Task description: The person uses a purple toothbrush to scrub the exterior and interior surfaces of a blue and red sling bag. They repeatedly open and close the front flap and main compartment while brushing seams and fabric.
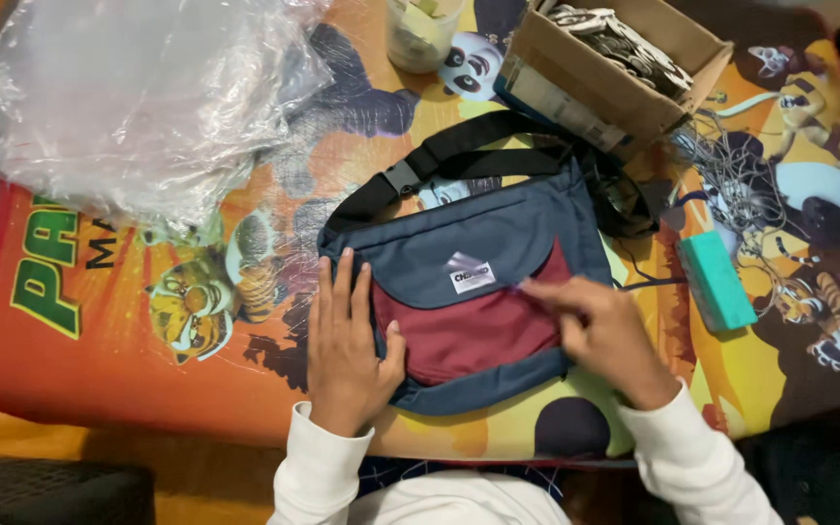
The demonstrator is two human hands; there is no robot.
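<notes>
Left hand (345,342) lies flat, open, on the waist bag's (498,255) left edge; right hand (603,329) pinches its flap; free table (80,321) leftward.

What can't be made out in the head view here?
- Right hand: its fingertips are motion-blurred on the waist bag, so any pinch is unclear.
- Cardboard box: cut off by the top edge; the black-and-white pieces inside are too small to identify.
- Clear cup: top cropped, contents unclear.
- Left hand covers the bag's left end.
- Plastic sheets hide the mat beneath.
</notes>
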